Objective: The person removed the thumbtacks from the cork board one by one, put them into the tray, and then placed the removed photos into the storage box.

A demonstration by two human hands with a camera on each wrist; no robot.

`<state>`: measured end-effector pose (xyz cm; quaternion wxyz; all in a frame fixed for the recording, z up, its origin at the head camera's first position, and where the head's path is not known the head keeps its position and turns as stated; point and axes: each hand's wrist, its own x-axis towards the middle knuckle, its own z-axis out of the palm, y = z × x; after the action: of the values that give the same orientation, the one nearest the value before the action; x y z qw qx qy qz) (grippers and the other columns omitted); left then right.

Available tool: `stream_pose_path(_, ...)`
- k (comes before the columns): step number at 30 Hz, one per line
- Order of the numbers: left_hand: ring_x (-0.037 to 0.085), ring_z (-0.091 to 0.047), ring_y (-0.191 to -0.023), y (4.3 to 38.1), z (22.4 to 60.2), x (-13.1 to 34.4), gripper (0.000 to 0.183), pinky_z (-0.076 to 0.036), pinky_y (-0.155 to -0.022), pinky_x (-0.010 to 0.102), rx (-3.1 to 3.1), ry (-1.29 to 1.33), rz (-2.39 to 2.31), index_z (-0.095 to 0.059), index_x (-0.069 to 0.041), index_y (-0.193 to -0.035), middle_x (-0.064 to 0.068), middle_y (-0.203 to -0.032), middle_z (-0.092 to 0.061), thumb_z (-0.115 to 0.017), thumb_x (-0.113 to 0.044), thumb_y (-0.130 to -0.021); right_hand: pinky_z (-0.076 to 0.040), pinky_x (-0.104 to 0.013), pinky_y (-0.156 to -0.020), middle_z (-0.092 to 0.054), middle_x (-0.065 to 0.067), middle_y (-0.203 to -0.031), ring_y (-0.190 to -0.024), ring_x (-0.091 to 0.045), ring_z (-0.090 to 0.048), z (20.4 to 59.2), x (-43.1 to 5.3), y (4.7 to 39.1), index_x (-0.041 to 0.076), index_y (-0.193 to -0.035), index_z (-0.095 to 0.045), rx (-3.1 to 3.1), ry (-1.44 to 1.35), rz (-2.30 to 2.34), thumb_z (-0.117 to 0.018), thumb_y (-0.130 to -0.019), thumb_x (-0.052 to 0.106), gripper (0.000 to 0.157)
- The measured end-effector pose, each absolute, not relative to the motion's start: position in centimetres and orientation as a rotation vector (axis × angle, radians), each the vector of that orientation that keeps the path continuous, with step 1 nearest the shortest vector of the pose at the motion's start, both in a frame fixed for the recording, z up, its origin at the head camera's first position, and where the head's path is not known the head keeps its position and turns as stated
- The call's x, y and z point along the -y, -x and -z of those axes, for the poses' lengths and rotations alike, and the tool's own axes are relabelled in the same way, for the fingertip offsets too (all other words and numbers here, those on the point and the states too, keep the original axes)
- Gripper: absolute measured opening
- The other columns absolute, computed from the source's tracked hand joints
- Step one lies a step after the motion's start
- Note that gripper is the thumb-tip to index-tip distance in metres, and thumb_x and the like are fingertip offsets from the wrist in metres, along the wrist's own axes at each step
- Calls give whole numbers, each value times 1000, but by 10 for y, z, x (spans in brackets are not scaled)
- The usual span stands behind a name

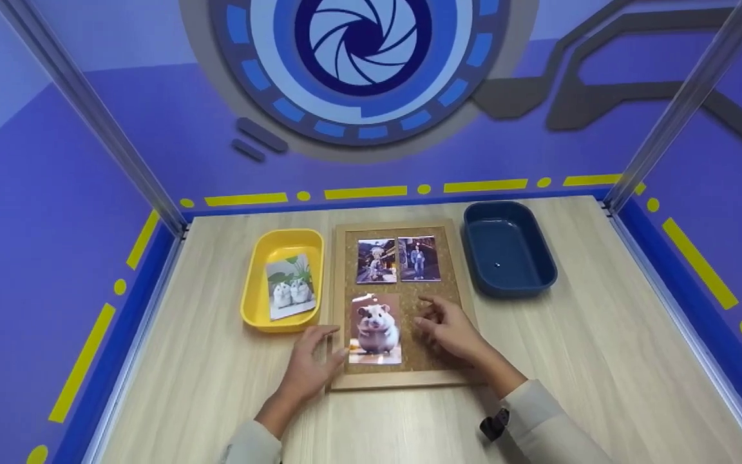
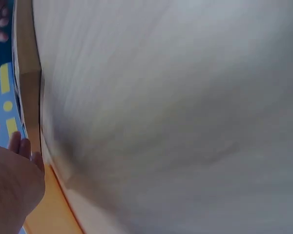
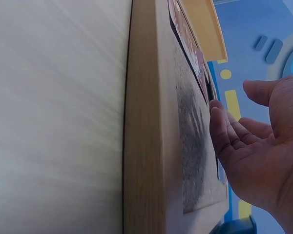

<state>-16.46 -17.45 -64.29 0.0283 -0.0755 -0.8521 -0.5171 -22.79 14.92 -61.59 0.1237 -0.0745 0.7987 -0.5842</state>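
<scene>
A wood-framed cork board (image 1: pixel 403 380) lies flat on the table. The hamster photo (image 1: pixel 376 332) is at its lower left, a push pin at its top edge. Higher up, two smaller photos of figures (image 1: pixel 376 261) sit side by side. My left hand (image 1: pixel 306 364) is by the board's left edge, fingertips close to the hamster photo. Over the board's bare lower right hovers my right hand (image 1: pixel 451 330), fingers loosely bent; the right wrist view shows nothing in this hand (image 3: pixel 263 146). Only part of the left hand (image 2: pixel 14 180) shows in its wrist view, holding nothing.
Left of the board stands a yellow tray (image 1: pixel 252 303) with a photo of two hamsters (image 1: pixel 291 287) in it. To the right is a dark blue tray (image 1: pixel 513 290) with a tiny shiny object inside. Blue printed walls (image 1: pixel 371 174) enclose the table's back and sides.
</scene>
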Motion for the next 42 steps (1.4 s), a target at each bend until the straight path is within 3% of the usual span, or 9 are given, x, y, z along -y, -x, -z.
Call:
stream_pose_path(8,53,-33,-155,179,648,156,68,-28,-122,79,2779,279,1463,-55,-16,-156,22,-167,-40,-73,-46,-98,-56,-31,-53,-73,-24,-111,-74,-25,-69,615,-142,227,-4,-153,-50,-2303,211,1726,-69,-100,8,57)
stream_pose_path(12,53,-30,-157,185,654,152,75,-22,-123,82,2816,344,1364,-50,-16,-160,24,-171,-35,-71,-48,-96,-55,-30,-52,-72,-27,-110,-72,-24,-67,615,-139,228,-5,-153,-50,-2266,176,1759,-69,-101,7,57)
stream_pose_path(17,54,-35,-151,195,657,147,78,-23,-118,84,2795,385,1310,-50,-12,-159,23,-172,-36,-75,-44,-93,-56,-30,-55,-71,-27,-112,-73,-22,-67,614,-133,231,-8,-153,-48,-2222,182,1788,-70,-100,8,59)
stream_pose_path(22,52,-31,-156,208,657,143,71,-21,-118,84,2855,317,1297,-50,-17,-160,18,-175,-31,-71,-43,-97,-55,-33,-55,-70,-29,-117,-71,-21,-65,614,-126,232,-6,-155,-47,-2193,181,1758,-70,-100,9,61)
stream_pose_path(27,50,-31,-155,214,659,140,70,-25,-117,81,2882,287,1241,-52,-20,-159,17,-176,-30,-73,-42,-95,-56,-32,-58,-70,-26,-111,-72,-21,-64,617,-119,233,-8,-152,-49,-2204,208,1727,-71,-99,9,60)
stream_pose_path(32,51,-31,-155,216,657,138,73,-26,-117,78,2898,310,1195,-53,-23,-159,17,-177,-28,-77,-40,-92,-58,-29,-63,-71,-26,-114,-82,-20,-66,618,-111,236,-11,-145,-54,-2242,232,1727,-70,-97,4,53)
stream_pose_path(36,49,-30,-156,216,657,139,74,-25,-119,78,2918,306,1171,-52,-25,-159,15,-177,-27,-78,-38,-91,-58,-23,-77,-70,-32,-118,-95,-21,-68,619,-100,240,-15,-138,-58,-2281,296,1717,-69,-96,-1,45)
stream_pose_path(39,49,-31,-156,215,659,140,74,-25,-118,79,2923,297,1153,-51,-26,-159,14,-178,-26,-78,-38,-91,-55,-22,-84,-70,-33,-113,-96,-23,-66,620,-94,243,-15,-129,-62,-2332,346,1681,-69,-94,-3,38)
stream_pose_path(42,50,-32,-155,213,660,139,74,-26,-117,79,2910,294,1156,-52,-24,-159,15,-177,-27,-78,-38,-91,-54,-24,-83,-70,-27,-107,-93,-20,-63,621,-89,245,-12,-125,-65,-2367,333,1633,-70,-93,-2,33)
